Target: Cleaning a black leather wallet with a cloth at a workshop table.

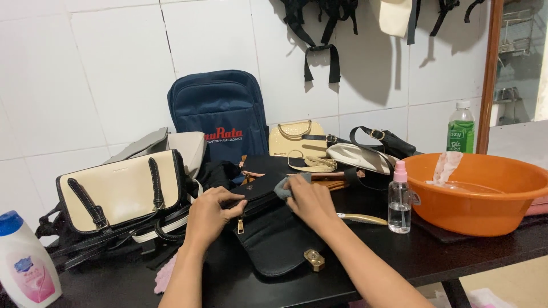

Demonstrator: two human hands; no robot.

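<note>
Nearest, a white lotion bottle (24, 263) with a blue cap stands at the desk's (434, 251) left edge, partly cut off by the frame. Both forearms reach in from below to a black handbag (271, 228) lying flat in the middle of the dark desk. Its long axis runs from near right to far left, and the flap with a brass clasp (314, 260) points toward the person. The left hand (210, 215) clamps the bag's upper edge, fingers curled over it just above a small gold zip pull. The right hand (308, 201) presses a grey cloth (283, 187) onto the bag's top; its fingers are closed on the cloth, most of which is hidden under the palm. Something pink peeks out under the left forearm, too covered to make out.

Left of the bag rests a cream bag (120, 191) with black straps. To the right a small clear spray bottle (399, 198) with a pink top stands just beside an orange basin (485, 194) holding a pale rag; a gold-coloured handle lies between bottle and wrist. Further back lie more bags, piled and overlapping, then a navy backpack (220, 111) leaning on the white tiled wall, and a green bottle (461, 128). Black straps hang from above, cut off at the top.
</note>
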